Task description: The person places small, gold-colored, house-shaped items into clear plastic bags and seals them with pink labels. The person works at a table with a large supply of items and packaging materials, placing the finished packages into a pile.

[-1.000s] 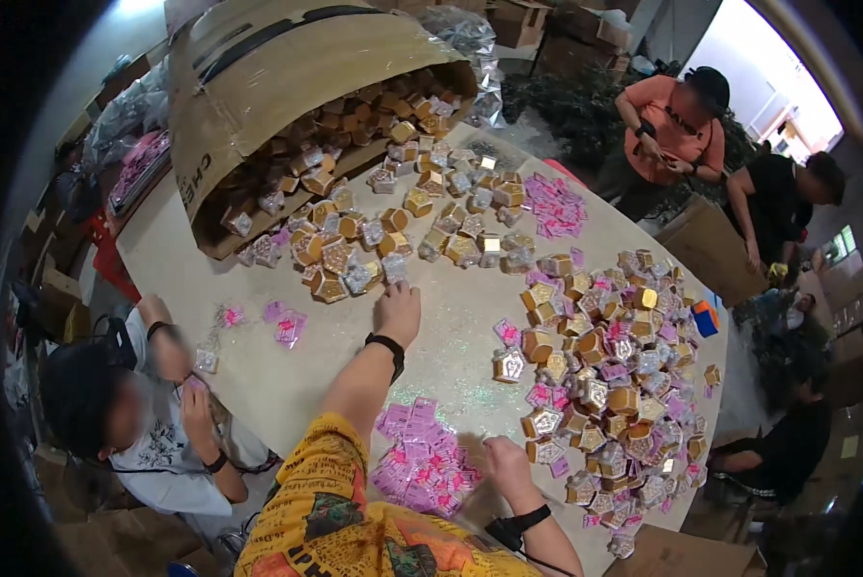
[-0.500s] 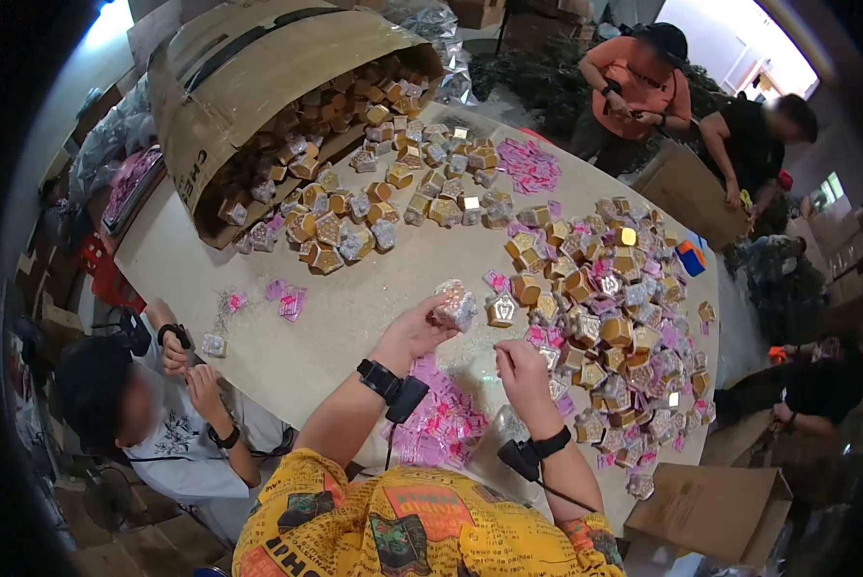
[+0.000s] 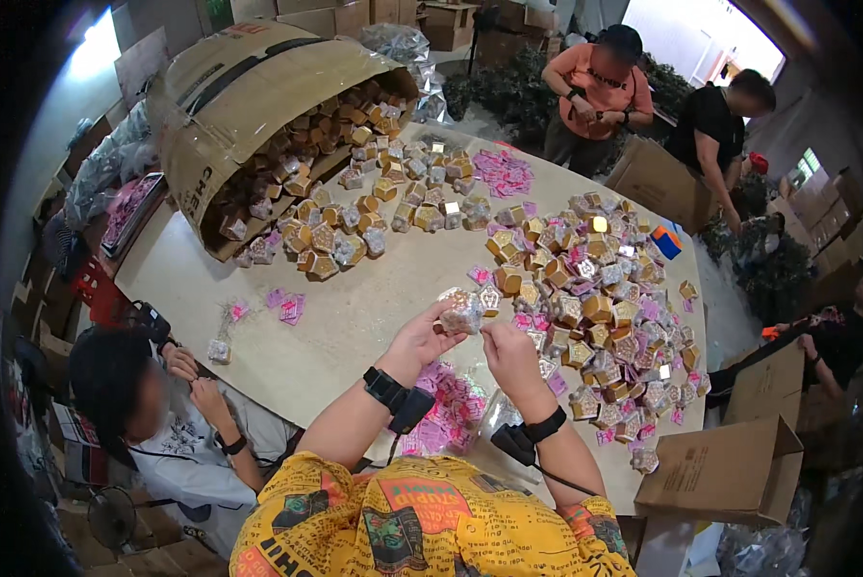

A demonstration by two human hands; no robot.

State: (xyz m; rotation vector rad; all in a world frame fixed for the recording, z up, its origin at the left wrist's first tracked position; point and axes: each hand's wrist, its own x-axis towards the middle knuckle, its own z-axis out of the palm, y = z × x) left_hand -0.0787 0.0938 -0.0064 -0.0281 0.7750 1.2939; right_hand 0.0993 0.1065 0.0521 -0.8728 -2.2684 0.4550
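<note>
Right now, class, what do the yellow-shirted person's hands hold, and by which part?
Left hand: a gold-and-silver ornament, by its left side. Right hand: cannot be told.

Table [image 3: 345,322]: one. Tipped carton [image 3: 234,101] on it: one. Main heaps of gold ornaments [image 3: 600,308]: two on the tabletop; single pieces overlap, uncountable. Larger piles of pink tags [image 3: 504,173]: two. Blue-and-orange object [image 3: 666,242]: one. Wearer's hands: two, left hand [image 3: 424,338] and right hand [image 3: 511,361]. Held ornament [image 3: 462,313]: one. Co-workers [image 3: 600,91]: at least four.
</note>
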